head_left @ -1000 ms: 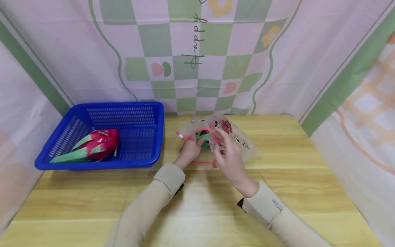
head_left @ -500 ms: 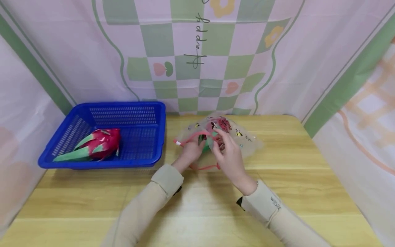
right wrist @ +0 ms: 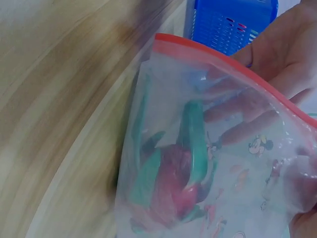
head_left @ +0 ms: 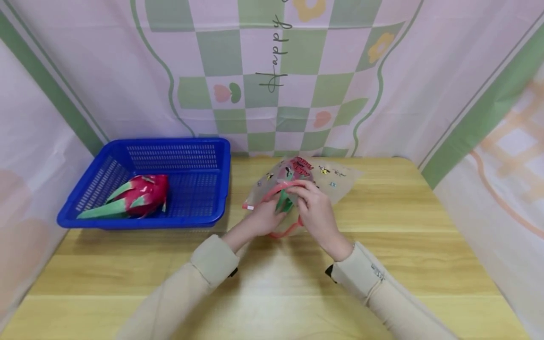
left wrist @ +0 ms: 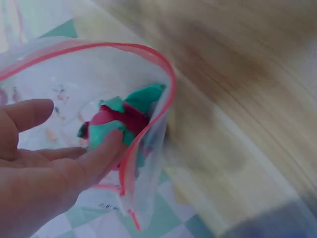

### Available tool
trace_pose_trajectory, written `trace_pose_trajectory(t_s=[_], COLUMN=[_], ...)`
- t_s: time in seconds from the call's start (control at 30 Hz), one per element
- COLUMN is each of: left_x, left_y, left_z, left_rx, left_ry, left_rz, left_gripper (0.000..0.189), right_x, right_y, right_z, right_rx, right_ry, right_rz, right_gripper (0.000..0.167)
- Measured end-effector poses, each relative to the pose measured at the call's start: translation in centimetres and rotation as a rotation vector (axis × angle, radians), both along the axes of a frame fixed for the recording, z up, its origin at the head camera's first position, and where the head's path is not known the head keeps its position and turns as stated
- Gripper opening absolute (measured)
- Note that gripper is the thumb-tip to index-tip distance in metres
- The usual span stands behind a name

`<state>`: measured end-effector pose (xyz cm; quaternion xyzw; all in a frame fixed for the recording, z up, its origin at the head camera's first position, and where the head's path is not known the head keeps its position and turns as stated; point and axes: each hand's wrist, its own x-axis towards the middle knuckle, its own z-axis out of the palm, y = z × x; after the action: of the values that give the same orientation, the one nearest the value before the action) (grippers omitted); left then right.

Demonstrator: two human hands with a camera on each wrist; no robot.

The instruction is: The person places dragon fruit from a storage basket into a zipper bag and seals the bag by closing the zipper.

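A checkered cloth hangs behind the wooden table [head_left: 425,236], on whose left side stands a blue basket [head_left: 193,193], with a clear red-rimmed bag [head_left: 335,186] lying to its right, near the middle. In the basket's left part rests one pink-and-green dragon fruit [head_left: 148,194], its leaves toward the left, while the right hand [head_left: 318,215] pinches the bag's rim on the right. The left hand [head_left: 263,219] reaches through the bag's mouth, fingers extended and thumb apart, its fingertips at the bagged dragon fruit [left wrist: 111,119]; whether they touch it, I cannot tell.
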<state>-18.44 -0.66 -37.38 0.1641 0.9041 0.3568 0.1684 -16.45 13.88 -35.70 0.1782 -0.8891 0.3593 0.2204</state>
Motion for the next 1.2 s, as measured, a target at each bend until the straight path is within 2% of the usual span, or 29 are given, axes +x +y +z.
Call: trace_pose_trajectory(t_s=[0.17, 0.23, 0.43, 0.53, 0.67, 0.83, 0.9, 1.03, 1.2], left_x=[0.7, 0.7, 0.2, -0.2, -0.7, -1.6, -1.8, -2.0, -1.9], left_y=[-1.1, -1.5, -3.6, -5.3, -8.1, -12.5, -14.3, -17.4, -20.9], left_z=[1.4, 2.0, 3.5, 4.1, 5.0, 5.9, 6.1, 6.1, 5.5], left_rx=[0.002, 0.010, 0.057, 0.048, 0.050, 0.017, -0.004, -0.030, -0.077], left_ry=[-0.085, -0.091, -0.070, -0.037, 0.023, 0.196, 0.239, 0.232, 0.269], left_rz=[-0.047, -0.052, -0.052, -0.014, 0.097, 0.262, 0.328, 0.431, 0.527], left_gripper=[0.050, 0.045, 0.037, 0.037, 0.036, 0.032, 0.031, 0.033, 0.037], right_x=[-0.2, -0.2, -0.3, -0.3, -0.3, -0.4, -0.3, -0.3, -0.4], right_y=[0.1, 0.2, 0.2, 0.3, 0.5, 0.9, 1.0, 1.2, 1.3], right_z=[0.1, 0.1, 0.1, 0.2, 0.2, 0.3, 0.4, 0.3, 0.3], right_rx=[0.008, -0.002, -0.010, -0.014, 0.005, 0.070, 0.078, 0.068, 0.062], right_ry=[-0.024, -0.020, -0.004, -0.009, -0.025, -0.029, -0.032, -0.042, -0.047], right_rz=[-0.006, -0.001, 0.018, 0.028, 0.029, 0.025, 0.032, 0.042, 0.036], right_gripper=[0.030, 0.031, 0.040, 0.043, 0.045, 0.048, 0.048, 0.048, 0.048])
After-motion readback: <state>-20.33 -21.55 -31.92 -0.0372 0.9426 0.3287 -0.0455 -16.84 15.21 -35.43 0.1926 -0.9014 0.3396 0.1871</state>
